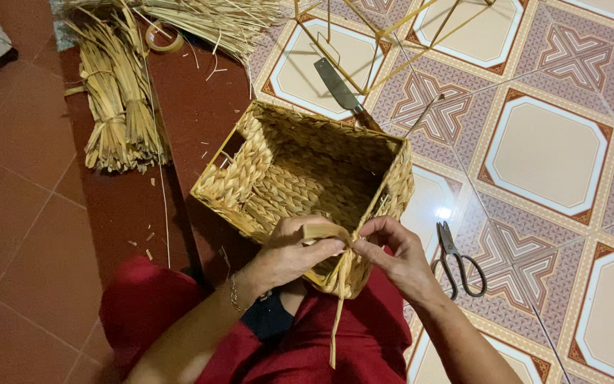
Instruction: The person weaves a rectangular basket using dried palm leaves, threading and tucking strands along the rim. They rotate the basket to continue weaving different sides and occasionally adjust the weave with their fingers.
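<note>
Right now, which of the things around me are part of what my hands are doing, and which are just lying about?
In hand:
woven basket
loose straw strip, pinched by left hand and right hand

Lying about:
scissors
knife
wire frame
straw bundles
tape roll

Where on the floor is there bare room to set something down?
Bare patterned tile lies right of the woven basket, between the wire frame and scissors. Plain red floor left of the straw bundles is free. Around the knife it is crowded.
</note>
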